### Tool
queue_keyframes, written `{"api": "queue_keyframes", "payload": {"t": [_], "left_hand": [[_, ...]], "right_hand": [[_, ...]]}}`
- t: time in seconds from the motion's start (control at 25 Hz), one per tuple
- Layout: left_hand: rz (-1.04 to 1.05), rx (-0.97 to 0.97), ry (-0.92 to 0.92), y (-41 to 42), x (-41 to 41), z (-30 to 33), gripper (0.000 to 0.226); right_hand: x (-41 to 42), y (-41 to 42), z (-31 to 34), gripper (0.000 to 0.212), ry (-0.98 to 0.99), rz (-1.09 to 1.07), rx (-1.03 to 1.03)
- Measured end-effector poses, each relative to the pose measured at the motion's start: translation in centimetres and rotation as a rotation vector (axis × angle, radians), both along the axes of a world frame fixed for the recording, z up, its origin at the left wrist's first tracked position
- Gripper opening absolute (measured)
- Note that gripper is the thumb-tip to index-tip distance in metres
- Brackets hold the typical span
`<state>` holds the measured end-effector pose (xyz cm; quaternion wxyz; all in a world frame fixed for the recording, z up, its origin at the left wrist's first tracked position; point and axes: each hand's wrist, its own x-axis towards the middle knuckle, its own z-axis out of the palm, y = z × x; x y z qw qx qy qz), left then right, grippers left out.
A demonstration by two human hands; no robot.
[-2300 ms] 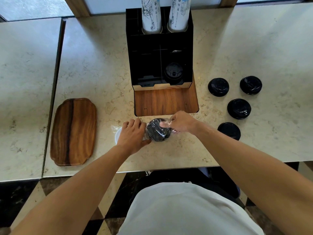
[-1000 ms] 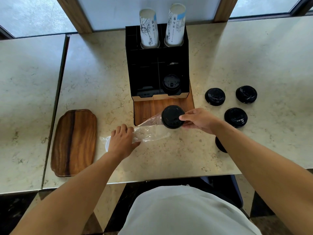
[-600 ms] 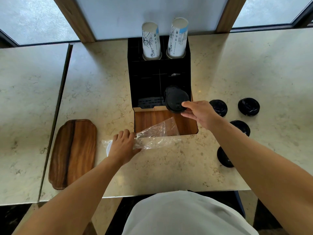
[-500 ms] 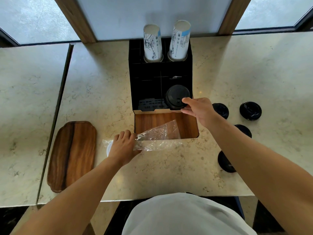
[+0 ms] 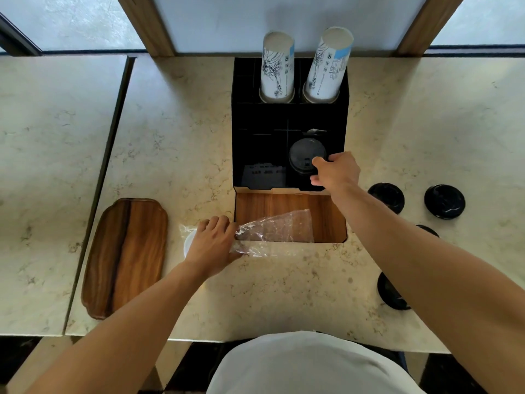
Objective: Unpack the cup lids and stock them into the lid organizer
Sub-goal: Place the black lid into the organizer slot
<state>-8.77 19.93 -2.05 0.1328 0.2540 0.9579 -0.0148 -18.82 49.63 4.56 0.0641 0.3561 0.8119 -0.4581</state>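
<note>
The right hand (image 5: 335, 170) is now setting a black cup lid (image 5: 305, 159) into the front right compartment of the black lid organizer (image 5: 255, 143), thumb and fingers pinching the lid's right edge. A second ago that same lid was coming out of the plastic sleeve at the counter's edge, so one more lid is passing from wrapper to stock. It seems to be settling onto another lid already in that compartment, though the dark interior makes the stack hard to read.

The left hand (image 5: 211, 240) is staying where it was, curled round the closed end of the plastic sleeve (image 5: 274, 230), which is now lying slack and looks mostly emptied across the wooden base (image 5: 326, 214) (something white is showing under the hand, possibly a lid of another colour).

Four loose black lids are waiting on the counter to the right: two (image 5: 386, 197) (image 5: 444, 201) lying in plain sight, two (image 5: 392, 292) (image 5: 427, 230) partly hidden by the forearm. By my judgement the stocking is at an early stage, with those four waiting to follow.
</note>
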Motion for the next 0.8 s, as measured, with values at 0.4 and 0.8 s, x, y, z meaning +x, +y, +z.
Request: {"api": "queue_keyframes", "payload": {"t": [0.4, 0.8], "left_hand": [[-0.008, -0.010, 0.012, 0.0, -0.1, -0.2, 0.069], [-0.013, -0.009, 0.040, -0.1, -0.1, -0.8, 0.070]], "right_hand": [[-0.5, -1.1, -0.6, 0.034, -0.040, -0.026, 0.046], [-0.4, -1.7, -0.9, 0.053, -0.060, 0.016, 0.084]]}}
